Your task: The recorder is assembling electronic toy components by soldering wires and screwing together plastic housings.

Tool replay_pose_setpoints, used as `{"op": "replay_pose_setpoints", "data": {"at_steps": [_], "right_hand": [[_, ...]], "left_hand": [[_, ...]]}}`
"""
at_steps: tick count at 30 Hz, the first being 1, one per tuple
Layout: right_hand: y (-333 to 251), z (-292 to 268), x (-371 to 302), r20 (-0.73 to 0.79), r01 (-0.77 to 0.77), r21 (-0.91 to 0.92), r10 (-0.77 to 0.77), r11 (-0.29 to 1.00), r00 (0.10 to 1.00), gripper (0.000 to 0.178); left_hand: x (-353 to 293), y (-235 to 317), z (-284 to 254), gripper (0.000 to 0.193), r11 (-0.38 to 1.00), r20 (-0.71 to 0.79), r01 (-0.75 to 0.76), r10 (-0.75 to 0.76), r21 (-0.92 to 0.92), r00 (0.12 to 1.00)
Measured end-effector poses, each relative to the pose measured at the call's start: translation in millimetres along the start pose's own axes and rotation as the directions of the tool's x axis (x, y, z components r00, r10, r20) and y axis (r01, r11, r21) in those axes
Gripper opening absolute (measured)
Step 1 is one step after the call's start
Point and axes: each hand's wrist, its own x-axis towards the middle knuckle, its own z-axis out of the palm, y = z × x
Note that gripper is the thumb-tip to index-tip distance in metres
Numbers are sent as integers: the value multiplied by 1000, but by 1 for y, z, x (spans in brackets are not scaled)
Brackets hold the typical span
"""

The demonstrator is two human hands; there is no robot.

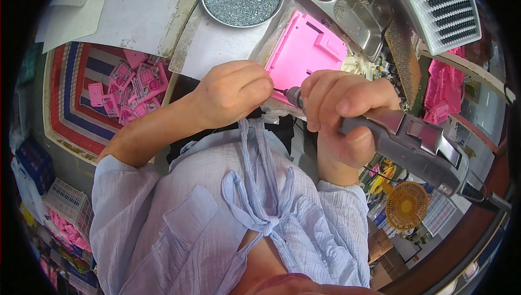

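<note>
My right hand [344, 105] is closed around a grey electric screwdriver [418, 146], which lies roughly level with its bit pointing left. The tip of the bit reaches the fingertips of my left hand [236, 91]. Those fingers are pinched together at the bit, and whatever sits between them is hidden. Just beyond both hands, a pink plastic panel [306, 51] with raised ribs and a slot rests on the bench. Part of its near edge is covered by my hands.
Behind the panel stand a round metal bowl [239, 25] of small metal pieces and a steel compartment tray [364, 28] with screws. A white tray [434, 45] holds black parts at far right. On the left, a cloth-lined box [65, 110] contains pink parts [144, 83]. A yellow fan [406, 205] is lower right.
</note>
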Motion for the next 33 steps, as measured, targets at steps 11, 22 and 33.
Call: {"op": "replay_pose_setpoints", "data": {"at_steps": [11, 22, 33], "right_hand": [[28, -1, -17, 13, -43, 6, 43, 999, 999, 32], [57, -6, -7, 262, 216, -59, -194, 975, 946, 20], [1, -125, -27, -191, 282, -77, -292, 956, 937, 26]], "left_hand": [[11, -16, -16, 76, 986, 375, 130, -159, 101, 913], [6, -16, -6, 66, 983, 308, 139, -170, 120, 936], [67, -3, 63, 41, 984, 323, -72, 17, 160, 946]]}}
